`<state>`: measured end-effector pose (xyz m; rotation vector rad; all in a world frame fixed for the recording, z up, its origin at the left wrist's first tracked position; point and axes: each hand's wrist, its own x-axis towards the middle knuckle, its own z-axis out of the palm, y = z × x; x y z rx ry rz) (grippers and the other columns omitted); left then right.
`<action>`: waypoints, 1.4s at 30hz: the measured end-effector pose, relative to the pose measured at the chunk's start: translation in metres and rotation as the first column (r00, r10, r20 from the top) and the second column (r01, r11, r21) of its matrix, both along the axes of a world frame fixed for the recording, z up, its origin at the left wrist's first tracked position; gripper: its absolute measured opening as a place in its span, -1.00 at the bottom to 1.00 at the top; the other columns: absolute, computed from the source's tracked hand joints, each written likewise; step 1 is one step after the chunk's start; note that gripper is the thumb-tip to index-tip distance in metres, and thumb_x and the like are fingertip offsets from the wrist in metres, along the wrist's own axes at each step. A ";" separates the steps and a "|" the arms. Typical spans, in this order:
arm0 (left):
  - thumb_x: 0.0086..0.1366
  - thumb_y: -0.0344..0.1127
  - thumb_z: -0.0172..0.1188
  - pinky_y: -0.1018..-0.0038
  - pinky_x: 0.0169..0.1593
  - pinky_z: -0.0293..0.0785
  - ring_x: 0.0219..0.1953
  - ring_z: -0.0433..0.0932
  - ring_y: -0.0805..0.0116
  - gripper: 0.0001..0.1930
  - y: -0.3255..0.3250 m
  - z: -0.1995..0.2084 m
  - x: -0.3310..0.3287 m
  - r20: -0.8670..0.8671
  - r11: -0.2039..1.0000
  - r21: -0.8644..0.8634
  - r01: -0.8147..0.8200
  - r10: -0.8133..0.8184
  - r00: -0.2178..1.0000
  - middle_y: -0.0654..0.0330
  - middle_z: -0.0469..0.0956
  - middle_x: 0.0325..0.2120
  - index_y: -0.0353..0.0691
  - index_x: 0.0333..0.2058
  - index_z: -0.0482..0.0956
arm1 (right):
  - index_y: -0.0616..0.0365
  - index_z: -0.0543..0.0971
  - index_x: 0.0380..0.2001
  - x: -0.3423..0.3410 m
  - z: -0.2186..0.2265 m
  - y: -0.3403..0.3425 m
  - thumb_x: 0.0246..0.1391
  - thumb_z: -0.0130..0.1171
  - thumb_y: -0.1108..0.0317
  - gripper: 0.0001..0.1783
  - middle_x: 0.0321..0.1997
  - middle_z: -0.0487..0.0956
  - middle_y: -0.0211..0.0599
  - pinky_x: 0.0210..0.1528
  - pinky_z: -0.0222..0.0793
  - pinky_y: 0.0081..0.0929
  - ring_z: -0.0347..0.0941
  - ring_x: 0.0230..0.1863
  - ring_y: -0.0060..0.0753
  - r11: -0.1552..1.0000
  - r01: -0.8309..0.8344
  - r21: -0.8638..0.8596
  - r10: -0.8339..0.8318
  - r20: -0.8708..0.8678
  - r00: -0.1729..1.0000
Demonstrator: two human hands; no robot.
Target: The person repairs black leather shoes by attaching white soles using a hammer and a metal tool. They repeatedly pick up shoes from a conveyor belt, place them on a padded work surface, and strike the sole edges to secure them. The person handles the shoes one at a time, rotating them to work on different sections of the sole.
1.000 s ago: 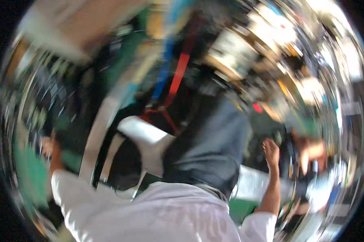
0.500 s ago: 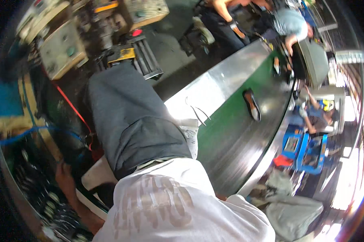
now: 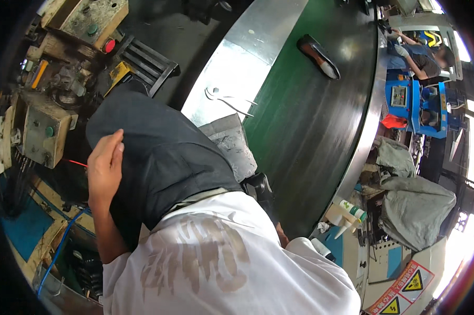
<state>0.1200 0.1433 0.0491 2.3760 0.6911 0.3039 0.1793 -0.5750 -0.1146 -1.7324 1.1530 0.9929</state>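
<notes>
My left hand [image 3: 104, 165] is raised over my dark-trousered thigh, fingers stretched out and nothing in it. Only a sliver of my right hand [image 3: 282, 236] shows past my white shirt, at the belt's near edge; its fingers are hidden. Just ahead of it is a black shoe [image 3: 263, 190], partly covered by my body; whether the hand touches it cannot be seen. A worn grey pad [image 3: 231, 147] lies between my leg and the green-black conveyor belt [image 3: 310, 142]. Metal pincers [image 3: 229, 100] rest on the shiny ledge. Farther along, a black shoe with a brown inside [image 3: 319, 56] lies on the belt.
Machine boxes with buttons [image 3: 48, 131] and a black slatted stand [image 3: 147, 65] are on the left, with a blue hose [image 3: 64, 247] below. Across the belt are a co-worker [image 3: 423, 60], a blue machine [image 3: 405, 107], grey cloth covers [image 3: 415, 210] and a green-white bottle [image 3: 353, 210].
My view has swung, and the belt shoe appears higher up. My left hand has come up from low beside the dark items on the left. A black shoe near my right arm now shows.
</notes>
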 end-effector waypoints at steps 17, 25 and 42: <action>0.49 -0.47 0.13 0.20 -0.04 0.61 -0.12 0.69 -0.08 -0.74 -0.017 -0.044 -0.019 -0.082 0.986 -0.163 0.015 -0.029 0.996 -0.08 0.68 -0.14 -0.37 0.07 0.64 | -0.11 0.58 0.15 -0.045 -0.034 0.097 0.36 -0.14 -0.23 -0.41 0.23 0.64 -0.26 -0.25 0.40 0.19 0.57 0.07 0.04 0.904 0.391 0.176 -0.415 0.135 0.900; 0.46 -0.50 0.13 0.19 -0.04 0.60 -0.12 0.68 -0.11 -0.75 -0.017 -0.054 -0.009 -0.092 0.979 -0.200 0.025 -0.044 0.995 -0.10 0.67 -0.16 -0.41 0.04 0.64 | -0.18 0.60 0.13 0.128 -0.071 0.159 0.29 -0.28 -0.37 -0.29 0.21 0.65 -0.38 -0.29 0.29 0.01 0.53 0.11 0.00 0.696 0.638 0.329 -0.716 0.249 0.652; 0.55 -0.40 0.11 0.29 0.12 0.64 0.05 0.70 0.13 -0.65 -0.033 -0.067 0.045 0.145 0.600 -0.798 -0.056 0.280 0.949 -0.07 0.71 -0.05 -0.36 0.22 0.57 | 0.23 0.39 0.34 0.443 0.064 0.408 0.18 0.36 0.29 -0.31 0.14 0.56 -0.12 0.10 0.52 -0.15 0.57 0.02 -0.14 0.730 -0.648 -0.216 0.344 0.936 0.076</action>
